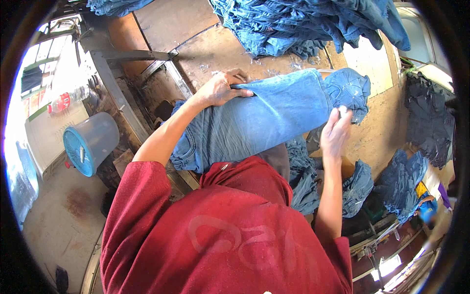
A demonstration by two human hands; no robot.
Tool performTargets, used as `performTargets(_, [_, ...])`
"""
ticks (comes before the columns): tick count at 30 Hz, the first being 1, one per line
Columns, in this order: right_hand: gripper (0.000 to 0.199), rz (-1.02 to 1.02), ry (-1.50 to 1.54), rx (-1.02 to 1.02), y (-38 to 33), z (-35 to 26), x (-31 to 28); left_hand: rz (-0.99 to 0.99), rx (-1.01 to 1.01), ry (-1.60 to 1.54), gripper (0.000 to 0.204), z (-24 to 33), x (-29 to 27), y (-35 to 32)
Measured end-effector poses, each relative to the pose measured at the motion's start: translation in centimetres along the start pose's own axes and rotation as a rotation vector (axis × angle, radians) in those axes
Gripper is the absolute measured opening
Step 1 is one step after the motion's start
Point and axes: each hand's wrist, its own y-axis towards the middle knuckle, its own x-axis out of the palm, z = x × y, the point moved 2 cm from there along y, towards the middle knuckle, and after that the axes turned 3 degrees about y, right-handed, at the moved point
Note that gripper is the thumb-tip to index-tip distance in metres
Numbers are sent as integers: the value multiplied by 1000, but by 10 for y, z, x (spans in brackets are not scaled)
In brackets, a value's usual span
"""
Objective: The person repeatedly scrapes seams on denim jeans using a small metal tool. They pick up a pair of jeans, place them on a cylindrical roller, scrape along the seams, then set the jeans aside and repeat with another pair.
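Note:
A pair of light blue jeans (279,110) lies across in front of me, its gathered end at the left and a flat leg reaching right. My left hand (223,89) grips the upper edge of the jeans, thumb on top and fingers curled. At the right end of the leg is my right hand (336,128), slightly blurred, its fingers drawn together by the hem. Something small and pale shows at its fingertips, too unclear to name. Just past the hem sits a bunched blue denim piece (350,90).
A large pile of jeans (293,24) is stacked at the far side of the wooden table (200,54). More denim (401,181) and dark garments (428,117) lie at the right. A clear bucket with a blue rim (100,134) and a bottle (63,103) are at the left.

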Motion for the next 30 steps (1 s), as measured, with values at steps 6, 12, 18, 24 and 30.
performTargets(6, [22, -254, 354, -208, -63, -121, 37, -94, 63, 180, 38, -17, -2, 5])
performTargets(12, [21, -136, 142, -351, -67, -152, 60, 25, 212, 144, 28, -20, 2, 0])
performTargets(18, [18, -112, 64, -331, -51, -168, 71, 11, 220, 182, 23, -22, 1, -1])
performTargets(24, [22, -168, 40, -380, -62, -159, 65, 66, 246, 188, 23, -25, 3, -3])
performTargets(30, [35, -140, 84, -416, -109, -128, 53, 53, 227, 181, 24, -27, 4, -4])
